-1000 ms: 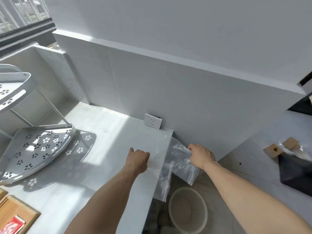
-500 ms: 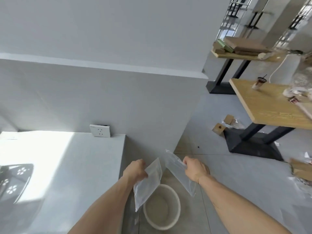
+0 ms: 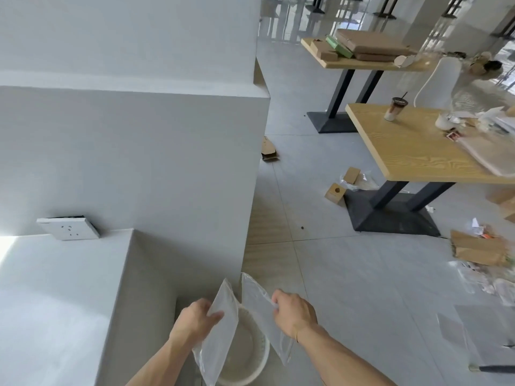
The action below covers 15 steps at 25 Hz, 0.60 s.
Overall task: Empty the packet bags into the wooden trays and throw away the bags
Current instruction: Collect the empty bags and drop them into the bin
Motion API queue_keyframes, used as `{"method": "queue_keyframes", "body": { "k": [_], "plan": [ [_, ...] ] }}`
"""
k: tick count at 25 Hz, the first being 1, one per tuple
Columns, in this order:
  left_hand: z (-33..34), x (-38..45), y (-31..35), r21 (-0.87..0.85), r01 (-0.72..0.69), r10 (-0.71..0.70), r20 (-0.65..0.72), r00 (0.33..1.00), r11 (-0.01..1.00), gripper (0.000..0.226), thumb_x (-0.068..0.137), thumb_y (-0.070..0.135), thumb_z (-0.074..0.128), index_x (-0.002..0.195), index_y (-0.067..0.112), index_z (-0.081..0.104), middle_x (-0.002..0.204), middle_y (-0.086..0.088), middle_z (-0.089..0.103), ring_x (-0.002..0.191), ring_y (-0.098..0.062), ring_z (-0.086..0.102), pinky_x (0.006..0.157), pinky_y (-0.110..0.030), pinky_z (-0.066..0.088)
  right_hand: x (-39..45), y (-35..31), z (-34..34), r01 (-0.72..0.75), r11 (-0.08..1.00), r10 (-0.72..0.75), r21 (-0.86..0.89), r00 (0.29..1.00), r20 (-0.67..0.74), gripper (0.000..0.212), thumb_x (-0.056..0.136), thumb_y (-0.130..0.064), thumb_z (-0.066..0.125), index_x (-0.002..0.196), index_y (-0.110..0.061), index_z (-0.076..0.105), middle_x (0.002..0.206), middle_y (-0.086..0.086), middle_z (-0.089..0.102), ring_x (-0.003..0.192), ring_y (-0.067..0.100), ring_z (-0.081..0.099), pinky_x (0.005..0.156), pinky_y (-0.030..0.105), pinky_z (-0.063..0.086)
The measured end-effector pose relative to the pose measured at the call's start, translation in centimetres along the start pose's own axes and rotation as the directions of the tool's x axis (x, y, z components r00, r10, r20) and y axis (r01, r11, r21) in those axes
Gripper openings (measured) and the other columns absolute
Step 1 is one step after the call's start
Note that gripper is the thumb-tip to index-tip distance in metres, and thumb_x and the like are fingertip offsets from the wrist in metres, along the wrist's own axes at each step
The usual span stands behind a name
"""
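I hold two empty clear plastic bags over a round white bin [image 3: 257, 360] on the floor beside the counter. My left hand [image 3: 195, 320] pinches the left bag [image 3: 220, 338], which hangs down over the bin's opening. My right hand [image 3: 292, 313] grips the right bag [image 3: 262, 310], which slants down past the bin's right rim. Both bags look empty. No wooden tray is in view.
A white counter [image 3: 55, 288] with a wall socket [image 3: 69, 231] lies to the left. Two wooden tables [image 3: 418, 151] on black bases stand to the right. Cardboard pieces [image 3: 476, 247] and plastic scraps litter the grey tiled floor.
My view has swung right, from the counter to the floor. Both hands carried the bags off the counter's edge and now hold them over the bin.
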State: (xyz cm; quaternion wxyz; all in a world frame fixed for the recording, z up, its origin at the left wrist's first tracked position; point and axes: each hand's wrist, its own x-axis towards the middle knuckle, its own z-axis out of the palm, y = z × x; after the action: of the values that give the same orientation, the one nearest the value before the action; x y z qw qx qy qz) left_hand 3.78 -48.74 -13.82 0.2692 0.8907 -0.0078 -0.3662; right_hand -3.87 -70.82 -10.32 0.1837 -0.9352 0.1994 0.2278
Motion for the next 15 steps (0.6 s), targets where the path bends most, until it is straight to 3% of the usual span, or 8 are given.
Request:
{"method": "queue_keyframes", "body": {
  "k": [4, 8, 12, 15],
  "plan": [
    [4.6, 3.4, -2.1, -0.060, 0.078, -0.082, -0.054, 0.995, 0.995, 0.033, 0.092, 0.048, 0.053, 0.094, 0.016, 0.058, 0.088, -0.002, 0.064, 0.080, -0.020, 0.059, 0.066, -0.029, 0.045, 3.7, 2.2, 5.2, -0.006, 0.999, 0.004, 0.039, 0.999, 0.052, 0.007, 0.093, -0.020, 0.045, 0.092, -0.026, 0.048, 0.106, 0.008, 0.069, 0.078, 0.027, 0.052, 0.069, 0.032, 0.044],
    [10.0, 9.2, -5.3, -0.104, 0.188, -0.198, -0.094, 0.976, 0.977, 0.026, 0.093, 0.036, 0.048, 0.089, 0.014, 0.060, 0.086, -0.009, 0.065, 0.085, -0.027, 0.060, 0.066, -0.029, 0.042, 8.7, 4.3, 12.5, -0.023, 0.997, 0.016, 0.078, 0.995, 0.097, 0.018, 0.092, -0.025, 0.045, 0.108, -0.024, 0.053, 0.114, 0.008, 0.068, 0.104, 0.030, 0.065, 0.085, 0.034, 0.050],
    [16.2, 14.9, -10.1, -0.046, 0.257, -0.259, -0.046, 0.965, 0.965, 0.022, 0.095, 0.032, 0.046, 0.094, 0.015, 0.059, 0.087, -0.010, 0.067, 0.076, -0.026, 0.058, 0.068, -0.030, 0.044, 12.8, 6.2, 20.9, -0.066, 0.992, 0.047, 0.105, 0.984, 0.174, 0.014, 0.094, -0.022, 0.045, 0.106, -0.021, 0.054, 0.109, 0.009, 0.070, 0.101, 0.031, 0.066, 0.079, 0.034, 0.051],
    [20.2, 19.0, -13.5, -0.022, 0.313, -0.314, -0.026, 0.949, 0.949, 0.025, 0.097, 0.029, 0.046, 0.101, 0.011, 0.062, 0.099, -0.016, 0.069, 0.080, -0.028, 0.057, 0.069, -0.028, 0.040, 15.1, 8.1, 26.9, -0.140, 0.983, 0.111, 0.117, 0.967, 0.230, 0.016, 0.094, -0.021, 0.046, 0.108, -0.019, 0.055, 0.107, 0.011, 0.070, 0.100, 0.031, 0.067, 0.077, 0.034, 0.052]
  ]
}}
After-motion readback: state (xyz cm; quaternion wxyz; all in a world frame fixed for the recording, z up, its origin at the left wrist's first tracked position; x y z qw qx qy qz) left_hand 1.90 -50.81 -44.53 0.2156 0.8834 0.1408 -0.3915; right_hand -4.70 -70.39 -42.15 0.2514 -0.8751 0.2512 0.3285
